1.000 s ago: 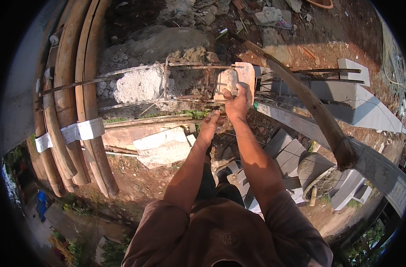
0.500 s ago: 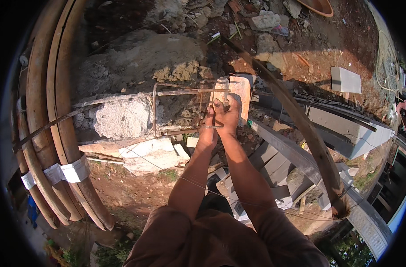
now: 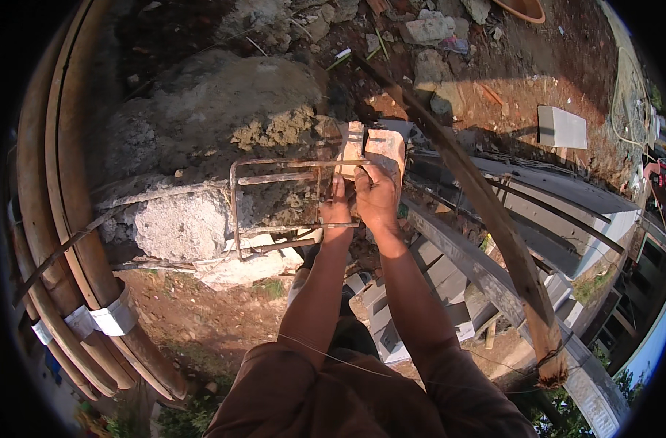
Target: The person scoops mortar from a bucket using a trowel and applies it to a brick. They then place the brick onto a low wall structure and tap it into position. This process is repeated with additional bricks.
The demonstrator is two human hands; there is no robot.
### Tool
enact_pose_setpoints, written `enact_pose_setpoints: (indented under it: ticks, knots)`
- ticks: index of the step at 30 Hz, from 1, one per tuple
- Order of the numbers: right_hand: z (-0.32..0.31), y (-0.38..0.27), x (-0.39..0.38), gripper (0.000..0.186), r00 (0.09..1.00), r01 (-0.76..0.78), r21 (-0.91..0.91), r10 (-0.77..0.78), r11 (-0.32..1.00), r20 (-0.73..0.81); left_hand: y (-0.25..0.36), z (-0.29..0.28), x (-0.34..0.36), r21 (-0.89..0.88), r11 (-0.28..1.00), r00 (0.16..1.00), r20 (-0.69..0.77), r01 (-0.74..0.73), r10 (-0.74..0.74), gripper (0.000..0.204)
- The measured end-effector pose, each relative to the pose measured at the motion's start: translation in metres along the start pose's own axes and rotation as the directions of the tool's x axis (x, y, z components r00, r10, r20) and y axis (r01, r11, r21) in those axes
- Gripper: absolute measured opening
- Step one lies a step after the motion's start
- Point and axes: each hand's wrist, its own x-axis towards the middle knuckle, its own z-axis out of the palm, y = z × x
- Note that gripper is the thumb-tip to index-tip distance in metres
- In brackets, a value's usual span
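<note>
My right hand (image 3: 378,201) is closed with bent fingers at a rusty rebar frame (image 3: 234,212), against pale orange brick-like pieces. My left hand (image 3: 336,212) is just left of it, fingers raised and bent at the same frame; what either grips is hidden. The narrower piece (image 3: 351,146) and the wider piece (image 3: 384,146) stand side by side above my fingers. A lower bar of the frame crosses near my left wrist. White broken concrete (image 3: 176,223) lies left of the frame, and crumbly mortar (image 3: 271,128) is just above it.
Bamboo poles (image 3: 70,190) run down the left. A long wooden beam (image 3: 486,215) slants across the right over grey blocks and concrete members (image 3: 457,263). A loose grey block (image 3: 561,128) lies upper right, near an orange basin (image 3: 519,10) at the top. Thin wire crosses low in view.
My left hand has come up beside my right hand, whose fingers now sit lower on the orange pieces, at the bars. The head view has shifted, sliding the bamboo leftward.
</note>
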Motion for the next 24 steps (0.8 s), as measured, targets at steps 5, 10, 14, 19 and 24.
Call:
enact_pose_setpoints:
  ticks: [5, 10, 14, 19, 24]
  knots:
    - [-0.005, 0.012, 0.023, 0.026, 0.953, 0.252, -0.262, -0.286, 0.932, -0.099, 0.000, -0.001, 0.001, 0.407, 0.913, 0.995, -0.083, -0.012, 0.051, 0.066]
    - [0.006, 0.005, 0.078, 0.036, 0.962, 0.267, -0.506, -0.260, 0.820, 0.086, -0.002, -0.004, 0.010, 0.539, 0.842, 0.999, -0.040, 0.016, 0.007, 0.067]
    - [-0.003, -0.003, 0.109, 0.044, 0.857, 0.304, -0.599, 0.062, 0.740, 0.512, -0.012, -0.007, 0.014, 0.503, 0.864, 0.999, -0.018, -0.030, 0.045, 0.082]
    - [0.020, 0.067, 0.134, 0.047, 0.757, -0.131, 0.169, -0.011, 0.977, 0.653, -0.024, -0.013, 0.026, 0.759, 0.640, 0.972, -0.039, -0.123, 0.232, 0.073]
    - [0.036, 0.112, 0.141, 0.049, 0.815, -0.110, 0.091, 0.038, 0.990, 0.579, -0.040, -0.030, 0.033, 0.709, 0.642, 0.937, 0.075, -0.291, 0.341, 0.067]
